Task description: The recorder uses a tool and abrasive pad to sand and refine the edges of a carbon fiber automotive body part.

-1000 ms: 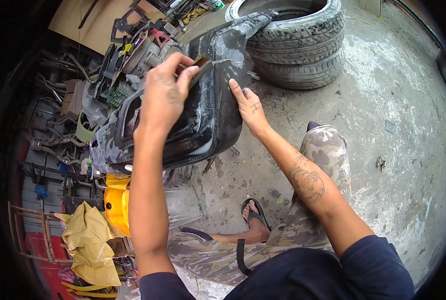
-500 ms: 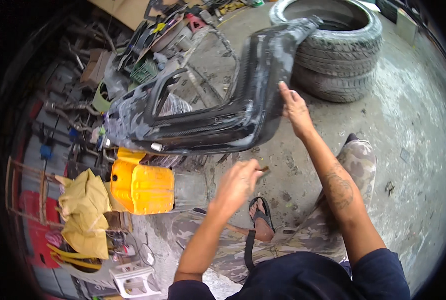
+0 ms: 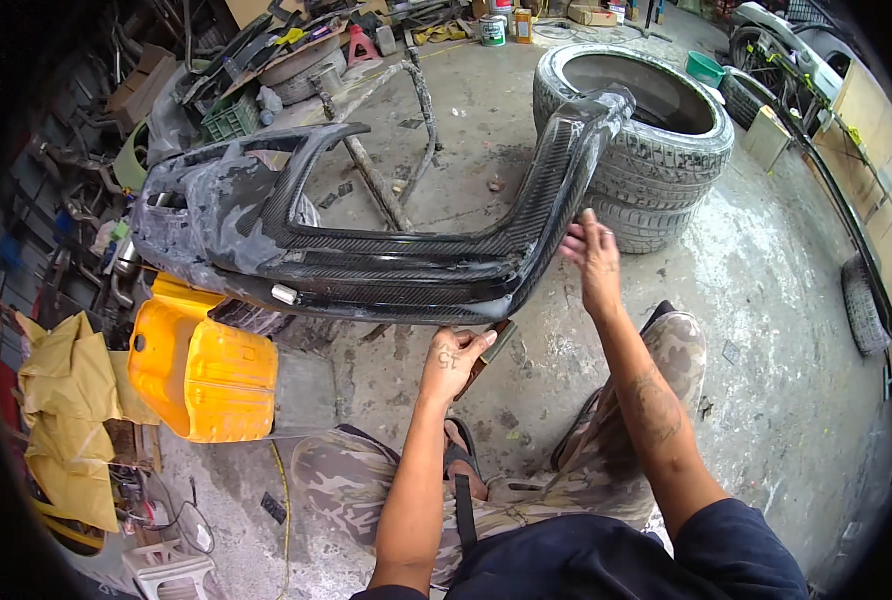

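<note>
A long black carbon-fibre car bumper (image 3: 396,262), patched with grey filler or primer, lies across the view in front of me. Its right end rises over a stack of tyres (image 3: 656,165). Below the bumper's near edge, my left hand (image 3: 449,362) pinches a thin flat strip that looks like sandpaper (image 3: 491,350), dark on its face and brown along one side. The strip's upper end is close to the bumper's underside; contact is unclear. Fingers apart and partly bent, my right hand (image 3: 596,262) is at the bumper's right outer edge, its fingertips near or touching it.
A yellow plastic container (image 3: 206,370) stands under the bumper's left part, near a tan cloth (image 3: 71,420). Behind is a metal tube frame (image 3: 371,185). Clutter and a green crate (image 3: 231,118) fill the far left. A long black strip (image 3: 831,180) runs along the right.
My left hand has lifted the strip toward the bumper's near edge. My right hand has slid slightly lower along the outer edge. The view has shifted, bringing in more of the right side.
</note>
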`<state>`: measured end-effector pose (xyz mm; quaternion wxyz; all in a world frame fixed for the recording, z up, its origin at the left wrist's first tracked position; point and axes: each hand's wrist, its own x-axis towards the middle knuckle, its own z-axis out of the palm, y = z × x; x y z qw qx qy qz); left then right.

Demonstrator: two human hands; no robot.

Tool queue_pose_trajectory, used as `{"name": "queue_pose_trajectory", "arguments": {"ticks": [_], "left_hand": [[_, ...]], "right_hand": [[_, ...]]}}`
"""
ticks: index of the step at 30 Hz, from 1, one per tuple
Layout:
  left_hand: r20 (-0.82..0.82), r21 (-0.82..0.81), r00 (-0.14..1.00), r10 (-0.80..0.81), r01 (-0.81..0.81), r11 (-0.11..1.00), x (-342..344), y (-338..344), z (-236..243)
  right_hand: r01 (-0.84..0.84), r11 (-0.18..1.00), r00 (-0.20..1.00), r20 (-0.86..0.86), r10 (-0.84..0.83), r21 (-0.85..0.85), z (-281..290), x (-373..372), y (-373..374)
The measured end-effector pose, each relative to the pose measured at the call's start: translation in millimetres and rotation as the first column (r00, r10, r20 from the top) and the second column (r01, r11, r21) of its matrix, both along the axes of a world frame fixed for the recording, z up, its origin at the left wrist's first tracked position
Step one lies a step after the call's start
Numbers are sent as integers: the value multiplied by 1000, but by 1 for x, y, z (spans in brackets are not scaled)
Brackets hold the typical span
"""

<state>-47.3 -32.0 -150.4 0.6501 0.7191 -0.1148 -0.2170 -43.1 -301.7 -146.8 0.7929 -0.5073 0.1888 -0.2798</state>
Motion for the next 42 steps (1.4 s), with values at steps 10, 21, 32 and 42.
{"name": "queue_pose_trajectory", "arguments": {"ticks": [10, 21, 32, 42], "left_hand": [[31, 52, 999, 9, -10, 999, -2, -1, 3], [50, 125, 998, 33, -39, 991, -5, -2, 6], [66, 94, 998, 10, -16, 995, -2, -2, 10], [118, 54, 991, 57, -64, 996, -7, -5, 5]], "right_hand": [[-206, 356, 969, -138, 206, -912, 87, -80, 67], [-148, 159, 974, -116, 194, -976, 87, -66, 56], [-350, 91, 928, -332, 167, -933, 108, -61, 62], [-353, 252, 918, -281, 279, -901, 86, -71, 83]]}}
